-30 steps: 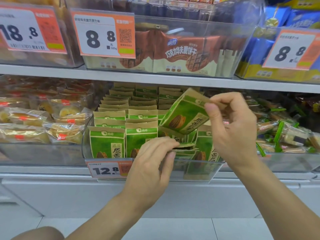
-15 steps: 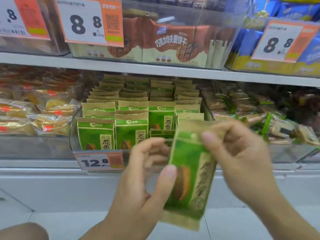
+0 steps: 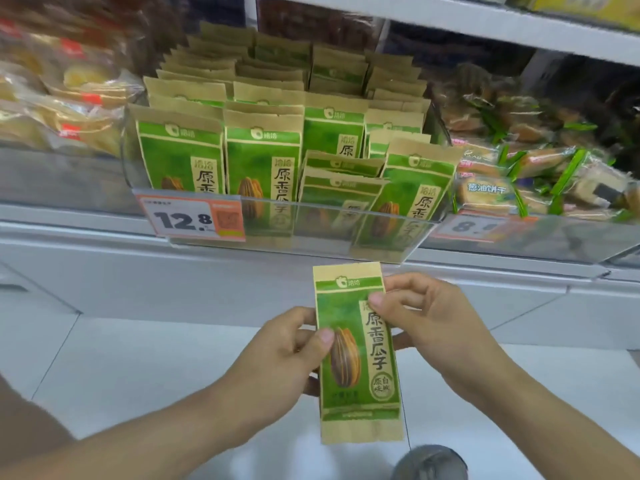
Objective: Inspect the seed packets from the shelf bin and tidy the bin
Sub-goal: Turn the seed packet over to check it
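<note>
Head view, looking down at both hands in front of the shelf. We hold one green sunflower seed packet [image 3: 358,355] upright between them, printed face toward us, below and in front of the clear shelf bin [image 3: 346,223]. Left hand [image 3: 277,355] pinches the packet's left edge, thumb on the front near the seed picture. Right hand [image 3: 433,327] pinches the right edge higher up, thumb tip on the front just under the logo band, fingers behind. Both hands are closed on the same packet, close together with only the packet between them.

Bin above the hands: the two left columns of packets stand upright in neat rows. Directly above the held packet, two or three slumped packets [image 3: 341,183] sit low and tilted behind the front wall; above the right hand, a leaning packet [image 3: 415,188] tips rightward. Price tag [image 3: 192,220] reading 12.8 is clipped on the bin front, up and left of the left hand.

Judgement on progress: inspection is under way on one packet, front face only as far as we can see; the back is hidden. Left to do: return this packet, straighten the slumped and leaning ones. We rate the tidying as barely begun.
</note>
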`<state>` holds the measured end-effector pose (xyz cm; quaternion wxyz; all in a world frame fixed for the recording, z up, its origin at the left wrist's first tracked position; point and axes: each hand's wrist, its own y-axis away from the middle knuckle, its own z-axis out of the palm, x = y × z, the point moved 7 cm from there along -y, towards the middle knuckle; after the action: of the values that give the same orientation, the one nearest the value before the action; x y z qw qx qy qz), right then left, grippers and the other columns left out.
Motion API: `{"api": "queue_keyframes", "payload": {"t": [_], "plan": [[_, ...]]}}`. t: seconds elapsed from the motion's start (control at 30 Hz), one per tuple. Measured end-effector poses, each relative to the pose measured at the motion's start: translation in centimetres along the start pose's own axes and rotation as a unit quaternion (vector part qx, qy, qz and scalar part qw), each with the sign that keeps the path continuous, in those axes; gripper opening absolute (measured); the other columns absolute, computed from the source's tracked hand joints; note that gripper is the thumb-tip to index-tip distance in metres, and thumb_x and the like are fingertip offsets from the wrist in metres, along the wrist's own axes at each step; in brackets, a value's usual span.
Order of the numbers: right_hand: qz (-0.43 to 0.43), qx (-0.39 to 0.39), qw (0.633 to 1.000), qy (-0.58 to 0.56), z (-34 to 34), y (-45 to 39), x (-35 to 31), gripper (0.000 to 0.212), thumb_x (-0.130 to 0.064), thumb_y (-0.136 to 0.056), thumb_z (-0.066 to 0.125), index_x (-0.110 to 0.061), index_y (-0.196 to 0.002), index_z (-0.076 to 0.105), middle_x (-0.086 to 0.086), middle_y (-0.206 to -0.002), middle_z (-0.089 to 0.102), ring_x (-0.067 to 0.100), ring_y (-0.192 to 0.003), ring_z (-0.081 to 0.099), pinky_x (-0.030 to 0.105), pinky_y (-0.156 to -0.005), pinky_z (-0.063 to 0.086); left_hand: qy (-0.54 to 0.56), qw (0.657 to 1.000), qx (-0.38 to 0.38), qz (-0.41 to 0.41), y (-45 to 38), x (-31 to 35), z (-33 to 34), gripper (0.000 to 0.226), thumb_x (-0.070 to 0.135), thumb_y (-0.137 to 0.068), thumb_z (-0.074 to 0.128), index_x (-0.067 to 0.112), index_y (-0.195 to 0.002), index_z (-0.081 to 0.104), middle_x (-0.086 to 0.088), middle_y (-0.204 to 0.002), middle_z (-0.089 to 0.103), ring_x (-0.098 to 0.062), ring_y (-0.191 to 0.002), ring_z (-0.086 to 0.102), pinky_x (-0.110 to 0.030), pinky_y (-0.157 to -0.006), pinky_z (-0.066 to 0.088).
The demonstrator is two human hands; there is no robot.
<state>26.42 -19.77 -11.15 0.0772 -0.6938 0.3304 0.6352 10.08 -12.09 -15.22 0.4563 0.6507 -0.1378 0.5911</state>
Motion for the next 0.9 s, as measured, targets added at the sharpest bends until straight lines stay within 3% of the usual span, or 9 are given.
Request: {"api": "queue_keyframes", "payload": {"t": [0.17,0.27,0.37,0.43,0.53,0.63,0.77,0.9], "plan": [[0.074,-0.182,0.969,0.148,3.7,2.3,3.8,0.069,-0.005,-0.085,0.081,-0.04,-0.134,0.048,0.001,-0.108,0.071,0.022,-0.078,0.076,0.039,-0.07,0.062,0.032,0.993,0.1,-0.046,0.2,-2.8,-2.0,0.016,0.013,-0.104,0.05,0.006,-0.11,0.064,-0.014,-0.086,0.077,-0.034,-0.077,0.075,-0.037,-0.063,0.062],[0.063,-0.184,0.967,0.167,4.4,2.9,5.1,0.091,0.004,-0.083,0.078,-0.051,-0.143,0.036,-0.001,-0.115,0.065,0.021,-0.08,0.076,0.045,-0.08,0.063,0.046,0.991,0.12,-0.049,0.3,-4.0,-2.7,0.017,0.014,-0.105,0.049,0.007,-0.11,0.064,-0.014,-0.088,0.077,-0.035,-0.08,0.075,-0.043,-0.068,0.063],[0.057,-0.175,0.971,0.154,4.6,3.2,6.1,0.101,0.007,-0.084,0.075,-0.064,-0.141,0.031,-0.007,-0.117,0.062,0.019,-0.084,0.075,0.042,-0.08,0.063,0.045,0.99,0.127,-0.044,0.7,-5.1,-2.5,0.016,0.016,-0.104,0.051,0.009,-0.111,0.063,-0.012,-0.094,0.077,-0.032,-0.083,0.076,-0.049,-0.072,0.063],[0.025,-0.155,0.977,0.143,4.9,3.7,6.2,0.09,-0.005,-0.084,0.079,-0.069,-0.133,0.04,-0.019,-0.115,0.062,0.014,-0.094,0.071,0.041,-0.079,0.062,0.037,0.991,0.124,-0.017,0.8,-4.8,-2.3,0.013,0.016,-0.101,0.055,0.011,-0.11,0.063,-0.005,-0.099,0.076,-0.026,-0.082,0.076,-0.049,-0.069,0.063],[-0.03,-0.074,0.993,0.085,5.1,3.5,5.9,0.055,-0.041,-0.086,0.079,-0.056,-0.13,0.049,-0.031,-0.124,0.06,0.004,-0.112,0.065,0.032,-0.084,0.06,-0.03,0.995,0.082,0.044,0.5,-2.9,-1.7,0.016,0.023,-0.099,0.058,0.024,-0.115,0.059,0.011,-0.101,0.07,-0.02,-0.081,0.076,-0.045,-0.066,0.063],[-0.04,-0.069,0.996,0.047,5.8,2.5,5.1,0.042,-0.059,-0.089,0.065,-0.052,-0.126,0.047,-0.029,-0.128,0.059,0.004,-0.112,0.065,0.028,-0.085,0.056,-0.028,0.994,0.061,0.083,0.4,-0.9,-1.1,0.027,0.045,-0.093,0.05,0.023,-0.108,0.058,0.006,-0.094,0.07,-0.017,-0.076,0.073,-0.04,-0.055,0.061],[-0.001,-0.108,0.994,0.004,6.6,1.4,5.2,0.044,-0.071,-0.082,0.057,-0.048,-0.119,0.053,-0.013,-0.12,0.067,0.015,-0.104,0.071,0.04,-0.09,0.057,-0.059,0.989,0.076,0.111,-0.2,0.0,-1.4,0.026,0.037,-0.103,0.042,0.02,-0.087,0.053,-0.003,-0.071,0.066,-0.029,-0.063,0.066,-0.045,-0.049,0.058],[0.024,-0.124,0.992,0.006,7.2,0.5,5.8,0.046,-0.075,-0.086,0.05,-0.039,-0.115,0.054,-0.002,-0.105,0.073,0.026,-0.096,0.07,0.059,-0.095,0.052,-0.06,0.994,0.037,0.087,-0.8,-0.4,-0.9,0.027,0.026,-0.106,0.038,0.024,-0.087,0.058,-0.014,-0.07,0.064,-0.036,-0.061,0.063,-0.042,-0.053,0.056]]}}
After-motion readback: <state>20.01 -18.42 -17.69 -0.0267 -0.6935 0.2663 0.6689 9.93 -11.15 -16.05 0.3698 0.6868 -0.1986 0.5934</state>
